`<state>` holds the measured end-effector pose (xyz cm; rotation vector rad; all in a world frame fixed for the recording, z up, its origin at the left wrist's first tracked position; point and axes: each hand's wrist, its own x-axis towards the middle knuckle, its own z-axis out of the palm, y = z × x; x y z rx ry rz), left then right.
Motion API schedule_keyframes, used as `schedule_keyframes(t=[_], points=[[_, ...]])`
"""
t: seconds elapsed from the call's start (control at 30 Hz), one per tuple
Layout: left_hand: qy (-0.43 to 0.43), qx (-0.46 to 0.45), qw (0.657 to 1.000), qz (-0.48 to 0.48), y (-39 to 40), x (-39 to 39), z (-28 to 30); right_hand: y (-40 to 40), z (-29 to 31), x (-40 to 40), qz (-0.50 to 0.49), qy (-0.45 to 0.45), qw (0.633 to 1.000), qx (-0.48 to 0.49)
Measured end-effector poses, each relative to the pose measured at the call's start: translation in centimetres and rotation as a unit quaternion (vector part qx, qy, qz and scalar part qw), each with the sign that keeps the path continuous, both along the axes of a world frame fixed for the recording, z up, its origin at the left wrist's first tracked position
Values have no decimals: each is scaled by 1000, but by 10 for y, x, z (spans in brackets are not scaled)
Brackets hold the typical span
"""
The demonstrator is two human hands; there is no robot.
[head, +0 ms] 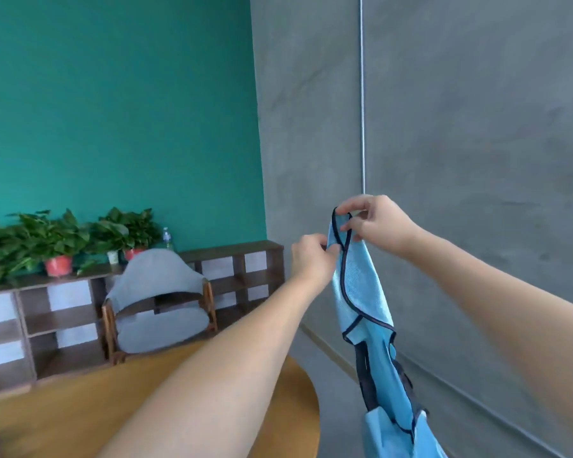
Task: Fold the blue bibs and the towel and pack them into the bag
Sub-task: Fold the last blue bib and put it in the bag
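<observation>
Far left, potted plants [58, 246] with red pots stand in a row on top of a low wooden cubby shelf [40, 322] that runs along the teal wall [113, 110]. A clear bottle [167, 238] stands on the same shelf top, just behind a grey cushioned armchair [159, 299] with a wooden frame, which sits in front of the shelf. Nearer the camera, a round wooden surface [80, 408] fills the lower left, its curved edge ending below the left forearm.

The left hand [313, 259] is raised in the air in front of the grey concrete wall [460, 127], its fingers curled, pinching the dark-trimmed edge of a light blue bib [361, 292] near its top. Just to the right and slightly higher, the right hand [374, 223] pinches the bib's uppermost loop of dark binding between thumb and fingers. The two hands are close together, almost touching, with the cloth between them.

The bib hangs down from both hands, clear of the surface, draping toward the lower right, where its dark straps and further blue folds run out of the bottom edge of the view. A thin metal pipe [362, 94] runs vertically down the concrete wall above the right hand.
</observation>
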<state>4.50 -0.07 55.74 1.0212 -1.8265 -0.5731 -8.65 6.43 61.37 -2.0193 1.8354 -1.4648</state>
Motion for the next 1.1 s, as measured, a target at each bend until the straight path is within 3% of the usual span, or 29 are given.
schedule_keyframes(t=[0.13, 0.27, 0.53, 0.7, 0.83, 1.0, 1.1], points=[[71, -76, 993, 51, 5, 84, 107, 9, 84, 57, -25, 122, 986, -114], [118, -125, 981, 94, 21, 167, 198, 16, 141, 110, -43, 220, 962, -157], [27, -154, 979, 129, 30, 275, 260, 1, 169, 198, -41, 297, 939, -166], [-90, -217, 955, 182, 17, 322, 251, -28, 164, 236, -43, 312, 935, -161], [-169, -197, 950, 173, -15, 355, 214, -71, 140, 265, -20, 322, 933, -162], [-294, -169, 915, 220, -82, 391, 125, -142, 68, 299, 25, 320, 939, -128], [-323, -110, 913, 223, -112, 411, 52, -178, 4, 315, 79, 298, 948, -83]])
